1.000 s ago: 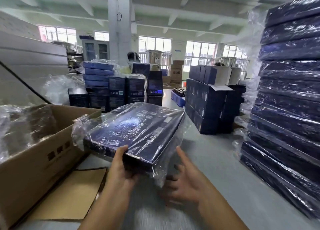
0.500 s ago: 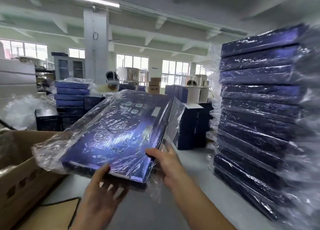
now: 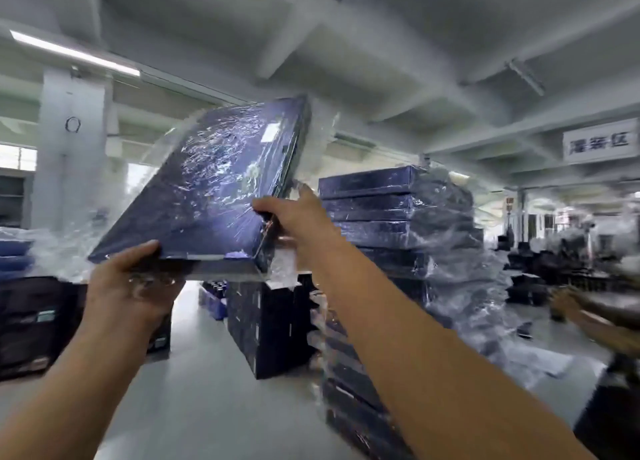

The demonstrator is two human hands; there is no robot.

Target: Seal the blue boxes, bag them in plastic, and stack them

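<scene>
A flat blue box in a clear plastic bag (image 3: pixel 211 196) is raised high and tilted, its far end up toward the ceiling. My left hand (image 3: pixel 128 286) grips its near left corner from below, thumb on the top face. My right hand (image 3: pixel 294 217) grips its right edge, thumb on top. Loose plastic trails off the box's left side and far end. To the right stands a tall stack of bagged blue boxes (image 3: pixel 394 224); the raised box is left of the stack's top and above it.
Dark boxes (image 3: pixel 270 324) stand in a block behind my arms, with more dark and blue boxes (image 3: pixel 31 307) at the left. A white pillar (image 3: pixel 69 148) rises at the left. Another person's arm (image 3: pixel 595 314) reaches in at the right edge. Grey floor (image 3: pixel 194 390) lies below.
The bagged box has been lifted from chest height to above the stack's top and swung rightward, tilting more steeply. My view has turned up and right; the cardboard carton has left the view.
</scene>
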